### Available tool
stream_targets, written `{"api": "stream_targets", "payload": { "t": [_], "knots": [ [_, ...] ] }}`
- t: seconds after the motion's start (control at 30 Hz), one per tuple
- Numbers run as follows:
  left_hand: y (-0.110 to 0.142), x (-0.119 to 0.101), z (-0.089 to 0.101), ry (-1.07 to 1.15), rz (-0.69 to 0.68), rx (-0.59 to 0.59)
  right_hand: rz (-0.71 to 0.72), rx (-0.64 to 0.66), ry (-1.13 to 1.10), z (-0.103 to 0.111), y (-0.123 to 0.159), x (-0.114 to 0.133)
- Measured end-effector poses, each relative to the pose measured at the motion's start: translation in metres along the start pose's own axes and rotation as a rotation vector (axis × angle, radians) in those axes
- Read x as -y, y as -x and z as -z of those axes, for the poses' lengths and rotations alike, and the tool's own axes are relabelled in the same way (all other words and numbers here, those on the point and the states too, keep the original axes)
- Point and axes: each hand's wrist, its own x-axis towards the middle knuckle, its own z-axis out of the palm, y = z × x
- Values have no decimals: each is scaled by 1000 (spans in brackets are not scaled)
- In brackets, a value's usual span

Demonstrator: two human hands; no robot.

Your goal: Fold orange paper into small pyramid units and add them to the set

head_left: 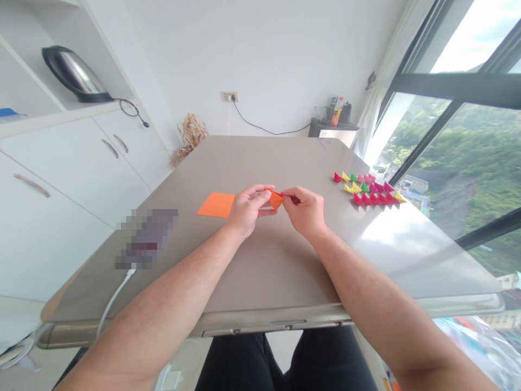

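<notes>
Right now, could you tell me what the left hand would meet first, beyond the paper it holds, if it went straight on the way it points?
Probably the right hand, which holds the other side of the folded orange paper, though depth is unclear.

At the grip, the left hand (244,210) is being held with its fingers extended. Opposite it, the right hand (306,210) is being held with its fingers curled inward. The left forearm (179,290) and right forearm (376,288) are being angled inward toward the grip.
</notes>
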Motion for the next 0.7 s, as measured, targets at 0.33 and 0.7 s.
{"api": "stream_targets", "payload": {
  "t": [0.33, 0.7],
  "knots": [
    [0, -2, 1, -6, 6, -12, -44, 61, -84, 2, 1, -1],
    [1, -4, 0, 1, 10, -17, -198, 93, -120, 6, -1, 7]
  ]
}}
